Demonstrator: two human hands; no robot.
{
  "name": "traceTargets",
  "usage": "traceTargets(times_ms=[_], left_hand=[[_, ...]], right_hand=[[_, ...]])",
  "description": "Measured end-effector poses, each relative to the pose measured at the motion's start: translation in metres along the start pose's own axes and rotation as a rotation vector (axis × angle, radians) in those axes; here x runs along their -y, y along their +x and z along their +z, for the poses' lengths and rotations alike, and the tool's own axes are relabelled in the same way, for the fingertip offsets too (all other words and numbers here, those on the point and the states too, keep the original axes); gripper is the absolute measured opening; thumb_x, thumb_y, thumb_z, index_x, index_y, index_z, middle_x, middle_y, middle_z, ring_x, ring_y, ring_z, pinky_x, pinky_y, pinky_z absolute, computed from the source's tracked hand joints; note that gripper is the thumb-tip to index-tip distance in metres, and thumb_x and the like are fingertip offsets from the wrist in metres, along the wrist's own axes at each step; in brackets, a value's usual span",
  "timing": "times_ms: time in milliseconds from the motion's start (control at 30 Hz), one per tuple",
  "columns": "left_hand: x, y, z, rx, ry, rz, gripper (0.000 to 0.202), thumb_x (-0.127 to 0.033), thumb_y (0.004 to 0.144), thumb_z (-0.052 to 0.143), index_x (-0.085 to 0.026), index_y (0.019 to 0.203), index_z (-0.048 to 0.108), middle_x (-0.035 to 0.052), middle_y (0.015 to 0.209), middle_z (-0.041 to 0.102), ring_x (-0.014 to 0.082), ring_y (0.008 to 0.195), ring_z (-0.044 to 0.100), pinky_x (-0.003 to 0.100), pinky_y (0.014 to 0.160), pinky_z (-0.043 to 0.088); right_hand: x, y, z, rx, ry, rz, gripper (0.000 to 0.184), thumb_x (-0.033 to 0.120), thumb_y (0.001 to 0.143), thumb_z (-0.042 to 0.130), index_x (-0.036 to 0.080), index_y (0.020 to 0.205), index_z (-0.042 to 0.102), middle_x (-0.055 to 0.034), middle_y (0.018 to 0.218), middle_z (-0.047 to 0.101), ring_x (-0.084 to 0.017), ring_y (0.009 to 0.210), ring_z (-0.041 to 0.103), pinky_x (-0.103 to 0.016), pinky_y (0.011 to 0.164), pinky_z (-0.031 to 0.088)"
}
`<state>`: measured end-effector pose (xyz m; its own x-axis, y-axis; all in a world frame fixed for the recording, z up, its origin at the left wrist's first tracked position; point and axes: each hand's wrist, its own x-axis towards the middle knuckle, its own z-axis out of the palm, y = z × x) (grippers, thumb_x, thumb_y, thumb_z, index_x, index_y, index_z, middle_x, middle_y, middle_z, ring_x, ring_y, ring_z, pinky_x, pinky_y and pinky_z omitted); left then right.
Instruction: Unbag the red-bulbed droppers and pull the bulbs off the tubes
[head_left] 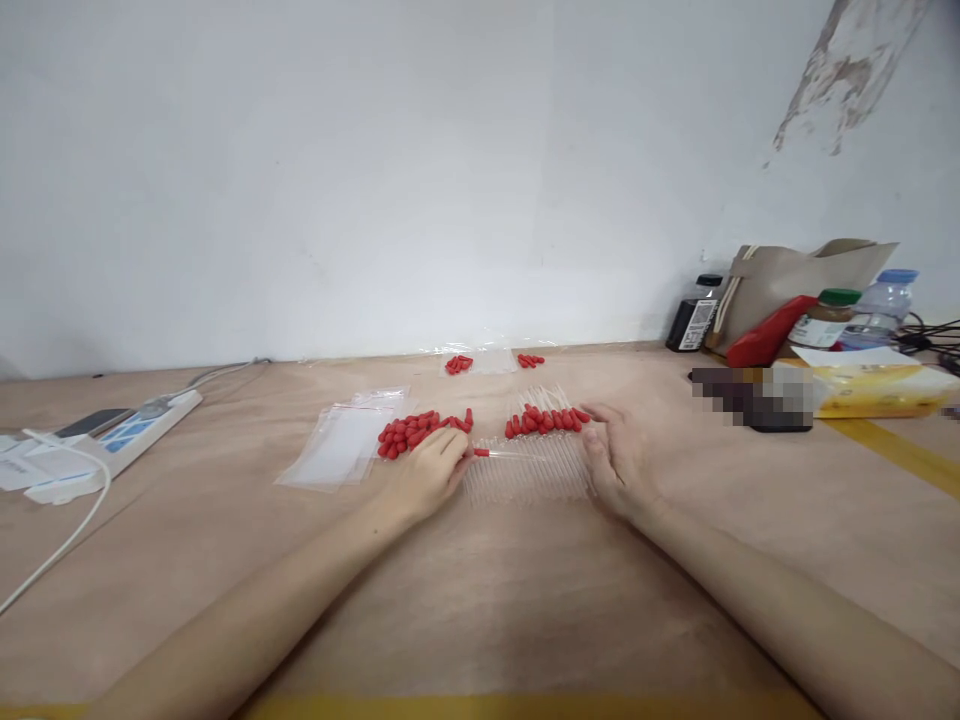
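Note:
My left hand (429, 470) rests on the wooden table (480, 590) with its fingers curled, pinching the red-capped end of a clear dropper tube (510, 455). Just behind it lies a loose pile of red rubber caps (412, 431). A row of clear glass tubes (525, 478) lies between my hands. My right hand (616, 458) stands on its edge against the right side of that row, fingers stretched flat and holding nothing. Behind the row sits a batch of tubes fitted with red caps (546, 418).
Clear plastic bags (337, 448) lie left of the cap pile; two filled bags (491, 361) sit near the wall. A white power strip (112, 440) and cable are at far left. Bottles (829, 318), a brown bag (795, 275) and a yellow packet (877, 388) crowd the right.

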<state>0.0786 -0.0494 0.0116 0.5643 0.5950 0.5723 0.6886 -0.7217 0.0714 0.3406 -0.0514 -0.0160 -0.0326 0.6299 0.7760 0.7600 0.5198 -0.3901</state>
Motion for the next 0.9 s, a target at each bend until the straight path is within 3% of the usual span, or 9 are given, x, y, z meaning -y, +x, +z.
traceTargets(times_ms=[167, 300, 433, 600, 667, 767, 900], left_hand=[[-0.003, -0.013, 0.015, -0.185, -0.049, 0.093, 0.008, -0.02, 0.085, 0.044, -0.019, 0.078, 0.049, 0.0038, 0.081, 0.06, 0.0136, 0.076, 0.057, 0.027, 0.069, 0.047], [-0.009, -0.015, 0.018, -0.213, -0.086, 0.133, 0.004, -0.019, 0.083, 0.047, -0.019, 0.084, 0.051, 0.0035, 0.082, 0.061, 0.0133, 0.076, 0.058, 0.027, 0.07, 0.049], [-0.015, -0.017, 0.023, -0.222, -0.108, 0.154, 0.017, -0.015, 0.082, 0.049, -0.019, 0.099, 0.051, 0.0044, 0.086, 0.059, 0.0138, 0.082, 0.057, 0.028, 0.074, 0.049], [-0.014, -0.017, 0.028, -0.216, -0.075, 0.208, 0.029, -0.018, 0.082, 0.051, -0.018, 0.111, 0.048, 0.0119, 0.113, 0.05, 0.0129, 0.081, 0.054, 0.027, 0.07, 0.048], [-0.013, -0.016, 0.027, -0.195, -0.036, 0.238, 0.023, -0.02, 0.083, 0.051, -0.018, 0.106, 0.052, 0.0101, 0.107, 0.054, 0.0126, 0.076, 0.053, 0.027, 0.066, 0.046], [-0.014, -0.015, 0.022, -0.128, 0.057, 0.282, 0.009, -0.023, 0.083, 0.051, -0.017, 0.087, 0.056, 0.004, 0.084, 0.061, 0.0139, 0.072, 0.051, 0.029, 0.065, 0.04], [-0.017, -0.012, 0.015, -0.108, 0.149, 0.354, 0.014, -0.023, 0.084, 0.049, -0.016, 0.072, 0.053, 0.0024, 0.074, 0.06, 0.0135, 0.066, 0.048, 0.029, 0.061, 0.033]], right_hand=[[0.018, -0.003, -0.004, 0.24, -0.063, -0.252, 0.028, 0.031, 0.084, 0.043, 0.023, 0.106, 0.057, -0.0054, 0.098, 0.061, -0.019, 0.095, 0.05, -0.04, 0.094, 0.024], [0.025, -0.006, 0.001, 0.267, -0.071, -0.384, 0.023, 0.03, 0.083, 0.047, 0.026, 0.101, 0.061, -0.0014, 0.083, 0.065, -0.016, 0.086, 0.052, -0.042, 0.096, 0.019], [0.028, -0.007, 0.004, 0.308, -0.085, -0.447, 0.021, 0.029, 0.084, 0.045, 0.025, 0.095, 0.063, 0.0004, 0.068, 0.062, -0.013, 0.073, 0.051, -0.041, 0.095, 0.021], [0.035, -0.007, 0.002, 0.327, -0.097, -0.485, 0.024, 0.026, 0.086, 0.041, 0.02, 0.081, 0.064, -0.0001, 0.059, 0.058, -0.013, 0.067, 0.047, -0.038, 0.091, 0.024], [0.037, -0.007, 0.001, 0.33, -0.092, -0.505, 0.025, 0.026, 0.086, 0.04, 0.02, 0.078, 0.063, 0.0001, 0.058, 0.057, -0.012, 0.065, 0.046, -0.037, 0.089, 0.025], [0.037, -0.008, 0.001, 0.327, -0.069, -0.552, 0.024, 0.025, 0.086, 0.041, 0.02, 0.074, 0.062, 0.0011, 0.057, 0.055, -0.011, 0.063, 0.044, -0.035, 0.086, 0.026], [0.036, -0.009, 0.002, 0.305, -0.042, -0.584, 0.025, 0.025, 0.085, 0.042, 0.019, 0.071, 0.061, 0.0018, 0.055, 0.054, -0.011, 0.06, 0.042, -0.033, 0.083, 0.026]])
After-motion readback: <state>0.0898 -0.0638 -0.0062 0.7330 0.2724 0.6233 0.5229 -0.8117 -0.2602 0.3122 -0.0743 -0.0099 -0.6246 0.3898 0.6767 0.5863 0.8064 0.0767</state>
